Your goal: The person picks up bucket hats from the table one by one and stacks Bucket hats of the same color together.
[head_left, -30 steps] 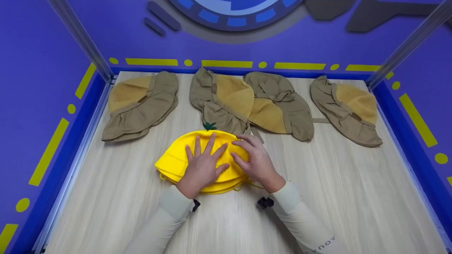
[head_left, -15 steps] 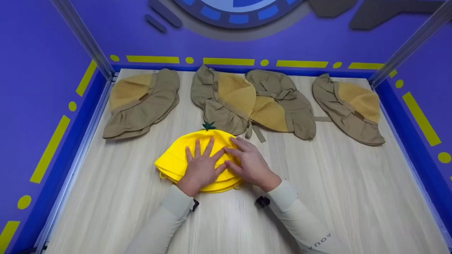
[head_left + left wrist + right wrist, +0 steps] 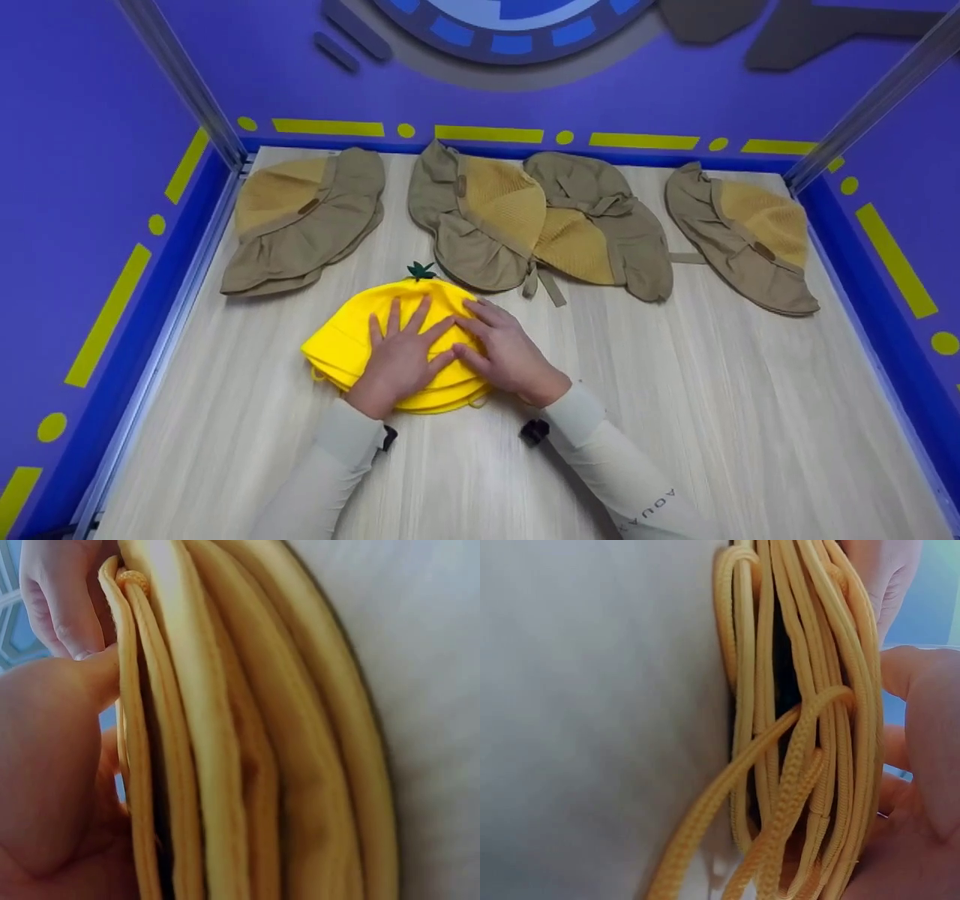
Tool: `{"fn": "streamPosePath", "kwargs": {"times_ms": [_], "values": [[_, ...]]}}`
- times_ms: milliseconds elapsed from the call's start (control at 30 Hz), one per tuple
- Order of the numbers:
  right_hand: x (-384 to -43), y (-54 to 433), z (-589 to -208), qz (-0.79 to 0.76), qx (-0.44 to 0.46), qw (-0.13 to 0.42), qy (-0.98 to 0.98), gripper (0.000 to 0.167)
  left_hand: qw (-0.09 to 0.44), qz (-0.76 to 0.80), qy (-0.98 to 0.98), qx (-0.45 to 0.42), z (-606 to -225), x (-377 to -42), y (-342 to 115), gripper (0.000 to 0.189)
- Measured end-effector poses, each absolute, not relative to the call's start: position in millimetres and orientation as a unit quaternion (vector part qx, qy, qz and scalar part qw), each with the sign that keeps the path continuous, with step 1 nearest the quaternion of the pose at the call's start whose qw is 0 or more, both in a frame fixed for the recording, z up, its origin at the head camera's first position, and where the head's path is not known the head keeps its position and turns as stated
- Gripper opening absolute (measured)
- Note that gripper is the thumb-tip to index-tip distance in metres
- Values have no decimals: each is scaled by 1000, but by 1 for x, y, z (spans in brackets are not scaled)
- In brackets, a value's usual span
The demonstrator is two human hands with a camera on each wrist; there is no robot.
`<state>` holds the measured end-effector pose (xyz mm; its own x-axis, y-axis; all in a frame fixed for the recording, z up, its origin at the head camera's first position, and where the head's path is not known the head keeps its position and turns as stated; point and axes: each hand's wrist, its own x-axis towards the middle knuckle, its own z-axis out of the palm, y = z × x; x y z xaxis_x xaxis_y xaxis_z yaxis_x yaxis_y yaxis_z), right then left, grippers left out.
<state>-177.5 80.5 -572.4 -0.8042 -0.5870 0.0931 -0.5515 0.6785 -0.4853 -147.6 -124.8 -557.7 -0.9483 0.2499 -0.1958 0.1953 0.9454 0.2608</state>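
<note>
A flattened stack of yellow hats (image 3: 341, 330), with a green leaf tuft (image 3: 421, 270) at the crown, lies on the table near its middle. My left hand (image 3: 401, 358) rests spread on the top hat, fingers pointing away. Against the right part of the same hat, my right hand (image 3: 511, 354) lays its slightly bent fingers, their tips close to the left thumb. The left wrist view shows layered brims (image 3: 225, 780) beside the palm. In the right wrist view, yellow cords (image 3: 780, 802) hang loose from the layered edges. The fingers do not curl round the brims.
Several tan-and-brown sun hats lie along the back: one at left (image 3: 300, 225), two overlapping in the middle (image 3: 487, 217), one at right (image 3: 750, 232). Ties trail near the middle pair. Blue-purple walls (image 3: 525, 97) with metal corner posts enclose the table (image 3: 712, 420).
The yellow hat stack has slid a little left with both hands on it. Over the first half second, my right hand moved inward on the top hat. The brown hats stay put.
</note>
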Motion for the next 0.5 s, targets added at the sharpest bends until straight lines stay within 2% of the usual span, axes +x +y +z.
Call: {"fn": "streamPosePath", "kwargs": {"times_ms": [300,500], "values": [[-186,70,-577,-265,-325,18,908,54,108,144,977,115,-558,-154,-138,60],[-190,78,-575,-342,-320,70,881,52,108,160,975,113,-559,-155,-143,63]]}}
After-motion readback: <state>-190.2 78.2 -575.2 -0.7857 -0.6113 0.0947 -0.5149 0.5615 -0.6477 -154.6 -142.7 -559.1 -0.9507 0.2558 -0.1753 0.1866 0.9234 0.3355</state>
